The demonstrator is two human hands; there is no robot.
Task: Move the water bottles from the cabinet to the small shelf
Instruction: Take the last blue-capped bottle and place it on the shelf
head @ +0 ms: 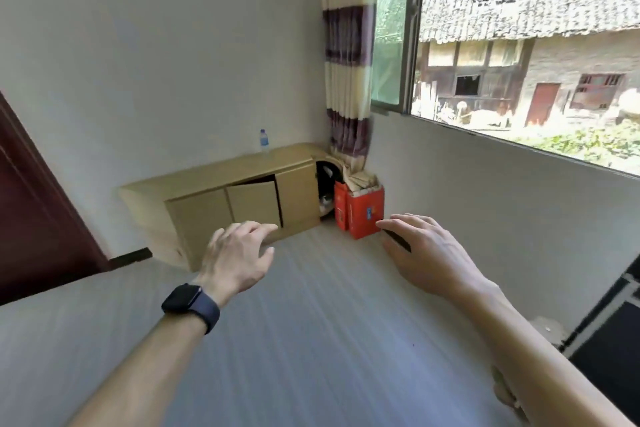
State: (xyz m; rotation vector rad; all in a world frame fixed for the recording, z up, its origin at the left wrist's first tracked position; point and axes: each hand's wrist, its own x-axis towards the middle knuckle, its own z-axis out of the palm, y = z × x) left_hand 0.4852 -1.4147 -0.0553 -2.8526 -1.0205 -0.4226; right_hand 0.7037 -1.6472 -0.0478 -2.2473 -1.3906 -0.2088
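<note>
Floor (pixel 311 322): grey laminate with a fine, streaked grain, filling the lower half of the frame. Walls are plain white and matte.

Window (pixel 519 45), upper right: a large pane in a grey metal frame, with tiled roofs and weathered timber walls outside.

Door (pixel 34 218), left edge: dark red-brown and glossy, only partly in frame.

Cabinet (pixel 214 177), centre: long and low, in pale smooth wood-look board with square edges. It has three flat doors, and the middle door (pixel 254 203) hangs ajar and tilted. The right end is rounded, with an open nook holding something dark.

Curtain (pixel 348 80), in the corner above the cabinet's right end: pleated cloth in cream and purple-brown bands, its hem bunched on the red carton (pixel 365 215). The carton is boxy, glossy printed card, and stands on the floor just beside the cabinet.

Left hand (pixel 239 253), centre: palm down, fingers loosely spread and lightly bent, holding nothing and touching nothing.

Right hand (pixel 422 253), right of centre: palm down with the fingers extended. A dark strip lies under them, either a shadow or a small held object, and the blur makes it hard to tell which.

Watch (pixel 190 302) on the left wrist: a black rounded-square face on a dark band.

Water bottle (pixel 264 140): small, clear plastic with a blue cap and a pale label. It stands upright on the cabinet top against the wall, well apart from both hands.
</note>
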